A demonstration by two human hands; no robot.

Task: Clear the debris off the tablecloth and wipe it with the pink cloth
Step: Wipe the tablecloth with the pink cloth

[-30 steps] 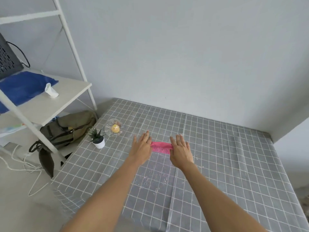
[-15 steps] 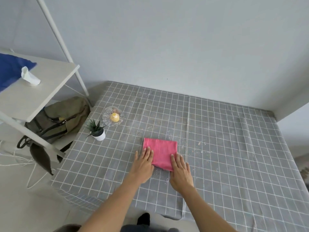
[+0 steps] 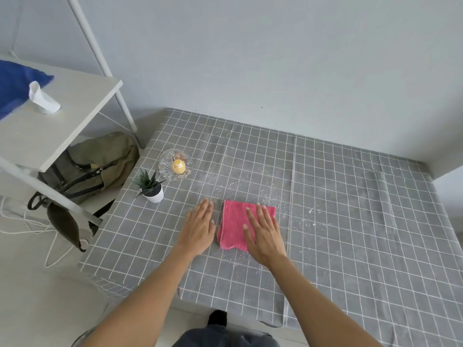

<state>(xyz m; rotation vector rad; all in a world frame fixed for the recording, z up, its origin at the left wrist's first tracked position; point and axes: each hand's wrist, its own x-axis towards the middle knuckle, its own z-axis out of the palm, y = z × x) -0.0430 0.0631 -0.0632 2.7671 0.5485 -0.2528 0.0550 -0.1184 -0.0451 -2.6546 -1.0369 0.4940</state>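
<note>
The folded pink cloth [image 3: 234, 222] lies flat on the grey checked tablecloth [image 3: 350, 221], near the middle. My right hand [image 3: 264, 232] rests palm-down on the cloth's right half, fingers spread and flat. My left hand [image 3: 199, 227] lies flat on the bare tablecloth just left of the cloth, not touching it. Pale crumbs and powder [image 3: 250, 189] are scattered beyond the cloth and to its right [image 3: 315, 221].
A small potted plant [image 3: 150, 186] and a glass dish with a yellow cupcake [image 3: 176, 167] stand near the table's left edge. A white shelf unit [image 3: 62, 116] and an olive bag [image 3: 95, 164] sit left of the table. The wall runs along the back.
The cloth went from a narrow strip between both hands to a spread-out rectangle. My left hand has slid off it to the left; my right hand now presses on it alone.
</note>
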